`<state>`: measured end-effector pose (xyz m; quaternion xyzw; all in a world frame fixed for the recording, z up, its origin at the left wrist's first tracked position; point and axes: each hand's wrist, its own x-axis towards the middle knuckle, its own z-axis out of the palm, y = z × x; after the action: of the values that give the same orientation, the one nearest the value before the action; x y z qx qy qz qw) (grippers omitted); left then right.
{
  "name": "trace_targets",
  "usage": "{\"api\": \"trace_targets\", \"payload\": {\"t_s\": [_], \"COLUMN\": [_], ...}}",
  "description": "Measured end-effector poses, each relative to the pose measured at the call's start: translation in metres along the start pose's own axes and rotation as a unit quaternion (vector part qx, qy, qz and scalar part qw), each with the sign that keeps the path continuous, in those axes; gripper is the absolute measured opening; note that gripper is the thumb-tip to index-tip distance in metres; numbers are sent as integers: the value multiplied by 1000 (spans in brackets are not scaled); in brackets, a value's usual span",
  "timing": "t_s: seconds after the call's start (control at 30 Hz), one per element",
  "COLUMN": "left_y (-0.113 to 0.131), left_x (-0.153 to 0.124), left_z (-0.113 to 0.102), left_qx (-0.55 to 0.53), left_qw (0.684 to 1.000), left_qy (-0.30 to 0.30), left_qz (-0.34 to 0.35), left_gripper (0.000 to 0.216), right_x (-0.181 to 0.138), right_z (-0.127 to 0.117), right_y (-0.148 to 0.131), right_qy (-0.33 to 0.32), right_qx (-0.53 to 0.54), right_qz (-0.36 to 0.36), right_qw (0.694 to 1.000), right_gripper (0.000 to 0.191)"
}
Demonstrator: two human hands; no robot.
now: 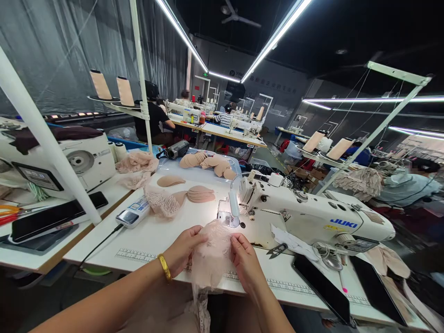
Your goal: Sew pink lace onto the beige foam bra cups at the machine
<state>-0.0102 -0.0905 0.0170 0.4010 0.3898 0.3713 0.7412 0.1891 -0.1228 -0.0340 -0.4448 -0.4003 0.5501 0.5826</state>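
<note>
Between my two hands hangs a piece of pale pink lace fabric [211,259], draping over the table's front edge. My left hand [187,247] pinches its left edge, thumb on top. On the opposite edge, the fingers of my right hand [243,254] are closed on the same lace. Its top end lies just in front of the lit needle area of a white JUKI sewing machine [305,212]. Beyond my left hand lie a stack of beige bra cup pads [201,194], a single pad [171,181] and a bunched lace piece [163,202].
Thread snips [277,250], white cloth [294,243] and two black phones [322,286] lie to the right. A white device with a cable [133,212] sits at left. More pads [208,162] rest on a plastic sheet behind. A white pole [52,138] rises at left. People sit at machines farther off.
</note>
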Motion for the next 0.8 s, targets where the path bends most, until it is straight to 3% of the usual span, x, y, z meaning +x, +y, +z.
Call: {"api": "trace_targets", "payload": {"t_s": [0.13,0.23,0.27,0.33,0.47,0.57,0.67,0.8], "left_y": [-3,-13,-16,-22,-4,38,81,101], "left_x": [3,7,9,12,25,43,66,92], "left_z": [5,7,6,3,-17,-42,-72,-98], "left_qx": [-35,-46,-31,101,428,525,632,726], "left_qw": [999,999,999,992,893,833,742,650], "left_qy": [-22,-5,2,6,-8,39,131,188], "left_qz": [-8,11,27,74,143,169,179,122], "left_gripper": [56,55,54,48,40,36,29,21], "right_x": [-3,-3,-2,3,16,25,28,27], "right_z": [6,7,6,5,3,2,2,1], "right_y": [4,3,2,1,3,8,11,13], "right_qy": [-5,-12,-10,10,33,18,16,10], "right_qx": [-31,-62,-78,-115,-124,-130,-152,-162], "right_qz": [-13,-16,-21,-38,-36,-15,-21,-29], "right_qw": [999,998,997,993,991,991,988,986], "right_gripper": [40,40,40,43,48,48,48,46]}}
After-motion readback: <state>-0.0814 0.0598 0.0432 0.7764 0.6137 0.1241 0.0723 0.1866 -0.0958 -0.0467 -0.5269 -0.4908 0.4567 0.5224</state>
